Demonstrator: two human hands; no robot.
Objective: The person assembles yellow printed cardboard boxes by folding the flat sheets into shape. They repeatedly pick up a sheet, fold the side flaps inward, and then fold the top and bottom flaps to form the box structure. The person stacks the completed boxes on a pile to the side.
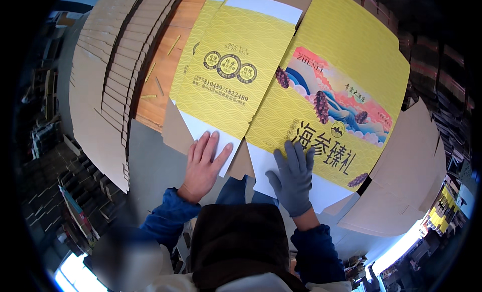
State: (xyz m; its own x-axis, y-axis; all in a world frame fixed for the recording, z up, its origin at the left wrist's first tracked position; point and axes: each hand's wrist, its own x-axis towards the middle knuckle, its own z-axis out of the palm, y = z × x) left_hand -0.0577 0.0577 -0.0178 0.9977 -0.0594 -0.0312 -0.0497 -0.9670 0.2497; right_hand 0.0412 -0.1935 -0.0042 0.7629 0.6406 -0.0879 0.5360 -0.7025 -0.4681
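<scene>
A flat, yellow printed carton sheet (281, 103) lies in front of me, its white end flaps toward my body. A wavy line pattern covers it, with a picture of waves and dark sea cucumbers on its right panel. My left hand (203, 161), bare, rests with fingers stretched out on the white flap of the left panel. On the right, my right hand (293, 174) wears a grey glove and lies spread over the lower edge of the larger panel, across yellow print and white flap. A narrow slot parts the two panels between my hands. Neither hand grips anything.
Brown cardboard sheets (113, 66) are stacked in overlapping rows at the left. Thin yellow strips (149, 72) lie on an orange wooden surface (163, 56). More plain brown cardboard (396, 176) extends at the right. Stacks of flat board stand around the floor.
</scene>
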